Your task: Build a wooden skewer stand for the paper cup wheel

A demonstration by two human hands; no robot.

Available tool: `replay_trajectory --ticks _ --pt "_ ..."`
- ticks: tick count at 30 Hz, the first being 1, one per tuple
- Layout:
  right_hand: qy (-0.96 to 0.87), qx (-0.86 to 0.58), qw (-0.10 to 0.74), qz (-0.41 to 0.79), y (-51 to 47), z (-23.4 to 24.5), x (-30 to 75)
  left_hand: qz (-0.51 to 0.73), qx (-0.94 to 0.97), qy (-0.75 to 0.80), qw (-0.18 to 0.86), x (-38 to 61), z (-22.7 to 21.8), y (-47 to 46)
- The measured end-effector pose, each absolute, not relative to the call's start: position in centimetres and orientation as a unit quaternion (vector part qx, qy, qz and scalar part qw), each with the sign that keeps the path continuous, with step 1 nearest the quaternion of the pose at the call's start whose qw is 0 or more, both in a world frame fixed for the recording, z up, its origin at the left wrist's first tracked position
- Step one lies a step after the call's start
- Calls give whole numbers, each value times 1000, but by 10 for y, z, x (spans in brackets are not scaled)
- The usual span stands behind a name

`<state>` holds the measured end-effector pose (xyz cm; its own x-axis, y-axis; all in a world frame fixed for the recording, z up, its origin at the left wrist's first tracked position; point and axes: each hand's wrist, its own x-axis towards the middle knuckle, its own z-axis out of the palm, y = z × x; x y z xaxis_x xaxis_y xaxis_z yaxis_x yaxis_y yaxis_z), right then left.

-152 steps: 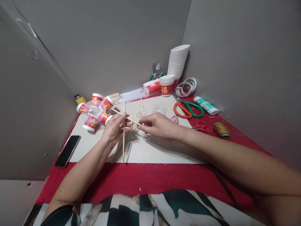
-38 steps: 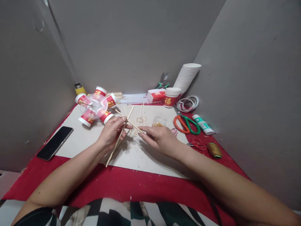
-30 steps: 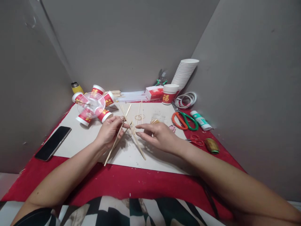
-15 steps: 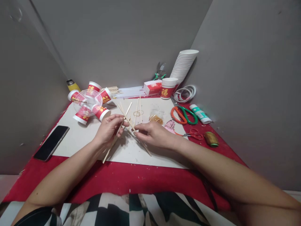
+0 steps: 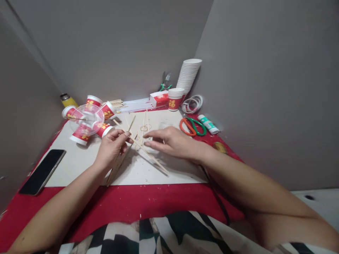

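Observation:
My left hand (image 5: 112, 145) pinches thin wooden sticks (image 5: 151, 156) where they cross. One slants down to the right over the white board (image 5: 87, 167); another runs down to the left under the hand. My right hand (image 5: 173, 143) is held just to the right with thumb and fingers apart, nothing seen between them. Beyond the fingertips, more thin sticks (image 5: 147, 118) stand out toward the back, and a few rubber bands (image 5: 145, 127) lie on the board. How the sticks are joined at the crossing is hidden by the left fingers.
At left are red paper cups round a clear plastic disc (image 5: 99, 121) and a phone (image 5: 43, 172). Stacked cups (image 5: 176, 100), orange-and-green-handled scissors (image 5: 198, 127), a tape coil (image 5: 194, 104) and a teal-white roll (image 5: 208, 124) stand right. Bundled sticks (image 5: 113, 104) lie behind.
My right hand has let go of the stick and its fingers have spread apart. My left hand keeps its pinch on the crossed sticks. The view has swung right.

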<state>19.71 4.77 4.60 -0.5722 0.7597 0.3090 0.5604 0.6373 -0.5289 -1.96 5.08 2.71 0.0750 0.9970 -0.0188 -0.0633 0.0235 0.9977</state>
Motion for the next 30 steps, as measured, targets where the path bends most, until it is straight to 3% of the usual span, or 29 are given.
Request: replay_trajectory --ticks 4,7,11,16,24,30 --pt "-844 -441 280 121 44 88 228 493 492 469 543 -21 26 55" --pt "-833 -532 147 35 36 92 245 494 482 462 557 -18 26 54" --pt "-780 -623 -50 -14 23 61 255 496 461 461 573 -11 28 50" --pt "-747 -656 -109 15 13 20 262 500 457 451 581 -8 27 46" --pt "-749 -662 12 25 3 -9 271 499 472 433 584 -10 17 45" --pt "-683 -653 280 171 -19 3 290 506 463 433 584 -10 13 45"
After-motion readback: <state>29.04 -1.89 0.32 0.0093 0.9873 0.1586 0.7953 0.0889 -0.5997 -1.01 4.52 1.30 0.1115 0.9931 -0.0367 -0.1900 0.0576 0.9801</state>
